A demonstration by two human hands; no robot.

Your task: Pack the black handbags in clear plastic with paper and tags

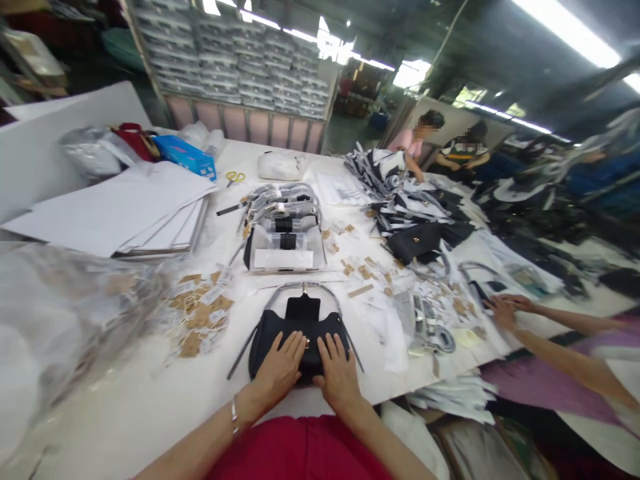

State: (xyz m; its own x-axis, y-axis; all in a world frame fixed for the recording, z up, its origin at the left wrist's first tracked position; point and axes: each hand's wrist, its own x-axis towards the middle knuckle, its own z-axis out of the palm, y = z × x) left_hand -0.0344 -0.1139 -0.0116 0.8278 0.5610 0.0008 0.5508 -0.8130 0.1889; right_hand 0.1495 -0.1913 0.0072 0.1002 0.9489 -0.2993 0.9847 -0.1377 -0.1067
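Note:
A black handbag (280, 327) lies flat on the white table before me, its wrapped handle curving away at the top and a black flap or tab standing at its upper middle. My left hand (283, 363) rests on the left half of the bag, palm down with fingers stretched out. On the right half lies my right hand (337, 367), also flat with its fingers spread. A small gold-coloured fitting shows between the hands. Just beyond the bag sits a row of handbags (285, 230) with wrapped straps and white paper.
Brown tags (200, 310) are scattered left of the bag. Further back are white sheets (115, 207), a blue box (185, 157) and yellow scissors (235, 177). Black bags (415, 240) are heaped at the right. A co-worker's hands (505, 310) work at the right edge; two people sit beyond.

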